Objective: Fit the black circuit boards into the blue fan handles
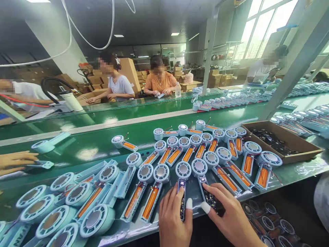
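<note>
While both hands (174, 216) (227, 209) hold one fan (183, 170) (199, 166) each, fingers (180, 197) partly hide circuit boards (182, 206) (209, 198); carton (303, 155) contents (272, 140) unclear; co-worker's hand (16, 161) cropped.

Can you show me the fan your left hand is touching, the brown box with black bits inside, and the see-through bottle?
Fan (183, 169): head view, middle of its round top.
Brown box (303, 156): head view, its outer wall.
See-through bottle (178, 90): head view, its body.

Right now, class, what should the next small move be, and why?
Perhaps compare the left display with the right display before moving off: both glow, and the left grip and right grip each reach just below one.
</note>
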Demonstrator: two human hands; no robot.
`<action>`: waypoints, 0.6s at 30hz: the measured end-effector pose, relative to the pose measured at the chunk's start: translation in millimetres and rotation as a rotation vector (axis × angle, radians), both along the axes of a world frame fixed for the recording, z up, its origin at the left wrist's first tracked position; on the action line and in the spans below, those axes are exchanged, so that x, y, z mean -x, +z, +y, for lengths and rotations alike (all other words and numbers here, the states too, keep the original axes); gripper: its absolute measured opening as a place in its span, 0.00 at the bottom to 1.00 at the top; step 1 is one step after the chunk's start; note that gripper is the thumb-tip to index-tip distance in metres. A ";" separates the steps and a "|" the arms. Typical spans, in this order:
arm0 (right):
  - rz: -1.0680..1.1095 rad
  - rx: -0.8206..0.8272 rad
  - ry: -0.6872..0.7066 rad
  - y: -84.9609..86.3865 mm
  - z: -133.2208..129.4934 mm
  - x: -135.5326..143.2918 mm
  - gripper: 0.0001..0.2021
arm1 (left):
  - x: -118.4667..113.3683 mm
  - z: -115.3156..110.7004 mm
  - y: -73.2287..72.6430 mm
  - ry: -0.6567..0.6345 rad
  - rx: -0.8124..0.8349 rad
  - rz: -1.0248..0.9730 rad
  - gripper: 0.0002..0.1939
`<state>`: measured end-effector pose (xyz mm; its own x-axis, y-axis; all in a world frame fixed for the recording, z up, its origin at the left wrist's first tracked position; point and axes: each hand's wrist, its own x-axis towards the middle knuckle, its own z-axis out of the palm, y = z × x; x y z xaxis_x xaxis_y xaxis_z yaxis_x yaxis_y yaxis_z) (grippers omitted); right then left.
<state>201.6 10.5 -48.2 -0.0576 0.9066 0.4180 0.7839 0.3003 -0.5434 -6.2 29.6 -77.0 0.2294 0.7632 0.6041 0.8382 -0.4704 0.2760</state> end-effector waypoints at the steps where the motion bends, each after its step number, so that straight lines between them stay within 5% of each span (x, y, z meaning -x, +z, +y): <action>1: -0.021 0.005 -0.008 2.3 -1.1 0.6 0.22 | 1.6 0.4 0.8 -0.019 0.018 -0.013 0.20; 8: -0.248 0.050 -0.104 9.5 -5.3 25.1 0.31 | -0.8 -3.8 21.9 -0.213 0.262 -0.282 0.25; 14: -0.308 0.082 -0.255 -23.7 17.4 53.9 0.24 | -9.5 -5.5 18.8 -0.099 0.399 -0.640 0.28; 18: -0.345 -0.030 -0.181 -45.8 19.6 17.5 0.12 | -7.0 1.9 7.3 -0.099 0.333 -0.521 0.17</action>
<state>184.0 30.1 -94.0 -0.0396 0.9028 0.4282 0.9608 0.1520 -0.2317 0.7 31.6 -69.7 0.0482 0.9200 0.3890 0.5110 -0.3573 0.7818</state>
